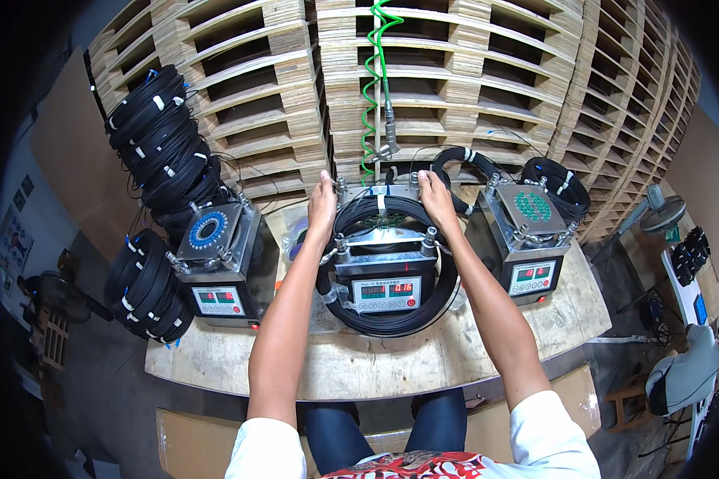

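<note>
left hand (322, 203) grip clamped on the upper left edge of the black cable coil (391, 323) | right hand (437, 199) grip clamped on its upper right edge | coil at frame centre, looped around the middle machine (385, 275) on the wooden worktop (423, 367) | green spiral hose (373, 88) hangs above | more cable coils (156, 144) upper left

Three box machines stand in a row on the desk (423, 363): the left machine (220, 263), the middle machine (385, 275) and the right machine (529, 239). A coil of cable (391, 319) lies around the middle machine, with the left hand (322, 201) and right hand (435, 195) on its far side. Behind the desk rise stacked pallets (455, 72). A spiral hose (373, 88) hangs above the middle machine. Bundled cable coils (156, 136) sit left of the left machine.
</note>
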Available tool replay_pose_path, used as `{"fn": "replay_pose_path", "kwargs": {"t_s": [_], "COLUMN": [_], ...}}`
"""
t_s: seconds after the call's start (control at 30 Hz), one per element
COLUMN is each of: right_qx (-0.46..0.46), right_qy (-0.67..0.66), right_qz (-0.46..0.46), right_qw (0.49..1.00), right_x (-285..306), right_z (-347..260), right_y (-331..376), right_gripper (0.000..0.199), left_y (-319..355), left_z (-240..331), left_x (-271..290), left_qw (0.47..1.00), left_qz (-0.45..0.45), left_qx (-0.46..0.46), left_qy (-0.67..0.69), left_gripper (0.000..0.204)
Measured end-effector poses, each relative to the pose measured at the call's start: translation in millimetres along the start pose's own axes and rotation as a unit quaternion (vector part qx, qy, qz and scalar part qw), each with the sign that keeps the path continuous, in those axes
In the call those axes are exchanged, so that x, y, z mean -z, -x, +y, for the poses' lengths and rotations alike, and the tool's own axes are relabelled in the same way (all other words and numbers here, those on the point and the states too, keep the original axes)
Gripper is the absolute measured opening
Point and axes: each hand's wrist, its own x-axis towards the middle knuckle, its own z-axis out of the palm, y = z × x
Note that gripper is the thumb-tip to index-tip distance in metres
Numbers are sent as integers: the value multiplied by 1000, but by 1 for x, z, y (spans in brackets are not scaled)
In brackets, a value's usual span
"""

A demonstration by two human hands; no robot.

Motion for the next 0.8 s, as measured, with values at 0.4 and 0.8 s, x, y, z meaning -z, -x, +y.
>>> {"fn": "replay_pose_path", "kwargs": {"t_s": [0.4, 0.8], "right_qx": [-13, 99], "right_qy": [48, -7], "right_qz": [45, 38], "right_qw": [998, 994], "right_x": [-1, -3], "right_z": [-11, 14], "right_y": [8, 0], "right_gripper": [52, 47], "left_y": [0, -11], "left_z": [0, -14], "left_x": [0, -10], "left_qw": [997, 999], "left_qz": [-51, 12], "left_qx": [-48, -27], "left_qy": [30, -10], "left_gripper": [88, 75]}}
